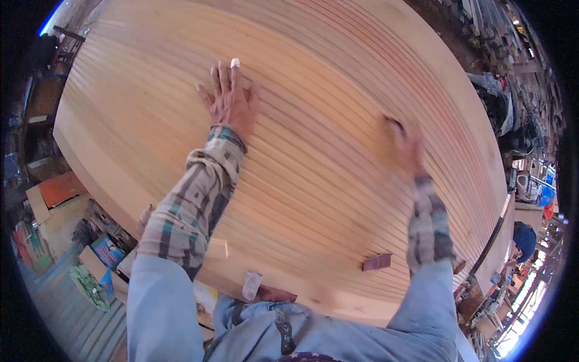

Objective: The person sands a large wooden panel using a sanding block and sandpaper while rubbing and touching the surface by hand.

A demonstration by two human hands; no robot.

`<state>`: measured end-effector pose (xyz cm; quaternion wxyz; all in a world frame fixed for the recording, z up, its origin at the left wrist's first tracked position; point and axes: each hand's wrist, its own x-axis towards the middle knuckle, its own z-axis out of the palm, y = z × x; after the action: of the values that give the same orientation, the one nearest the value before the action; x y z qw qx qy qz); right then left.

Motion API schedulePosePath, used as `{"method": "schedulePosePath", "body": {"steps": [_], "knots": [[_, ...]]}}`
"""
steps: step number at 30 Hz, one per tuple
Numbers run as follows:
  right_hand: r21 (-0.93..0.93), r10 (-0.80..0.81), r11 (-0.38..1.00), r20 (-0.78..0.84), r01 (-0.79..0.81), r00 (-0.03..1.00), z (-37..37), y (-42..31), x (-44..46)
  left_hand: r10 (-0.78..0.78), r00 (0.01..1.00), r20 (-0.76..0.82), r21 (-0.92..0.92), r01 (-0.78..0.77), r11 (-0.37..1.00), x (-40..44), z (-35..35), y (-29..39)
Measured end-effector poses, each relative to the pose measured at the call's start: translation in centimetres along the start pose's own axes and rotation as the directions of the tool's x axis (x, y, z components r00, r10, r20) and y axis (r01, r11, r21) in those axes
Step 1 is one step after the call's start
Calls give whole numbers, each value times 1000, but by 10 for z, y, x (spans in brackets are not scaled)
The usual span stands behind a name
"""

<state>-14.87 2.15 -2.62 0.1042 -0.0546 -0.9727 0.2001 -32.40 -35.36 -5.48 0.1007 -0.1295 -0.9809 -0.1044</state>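
Observation:
A large wooden panel (289, 181) with many parallel grooves fills the middle of the head view. My left hand (232, 105) lies on it with fingers spread, a white wrapping on one fingertip, and holds nothing. On the right side of the panel, my right hand (410, 148) is smeared by motion. A dark, curved object (395, 125) shows beside its fingers, too blurred to name. Near the panel's front edge sits a small dark red block (376, 262).
A pale wood piece (217, 248) and a whitish piece (252, 285) are at the panel's near edge. Open cardboard boxes (96, 265) and a green cloth bundle (90, 288) stand at the left. Another person (524, 241) is at the far right, near stacked wood pieces and clutter.

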Motion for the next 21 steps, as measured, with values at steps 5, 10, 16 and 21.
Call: {"method": "schedulePosePath", "body": {"steps": [5,10,16,21], "knots": [[13,-108,994,-102,110,989,147,-169,201,-33,999,32,-54,35,998,2,-7,3],[28,-26,999,-150,31,988,118,-167,176,-28,999,17,-81,30,996,2,-2,3],[-212,170,957,-139,-197,976,-52,71,-99,-30,1000,9,-22,30,999,-2,7,-2],[-269,242,932,-40,-244,969,-62,67,-120,-28,999,19,15,28,999,1,7,-3]]}}
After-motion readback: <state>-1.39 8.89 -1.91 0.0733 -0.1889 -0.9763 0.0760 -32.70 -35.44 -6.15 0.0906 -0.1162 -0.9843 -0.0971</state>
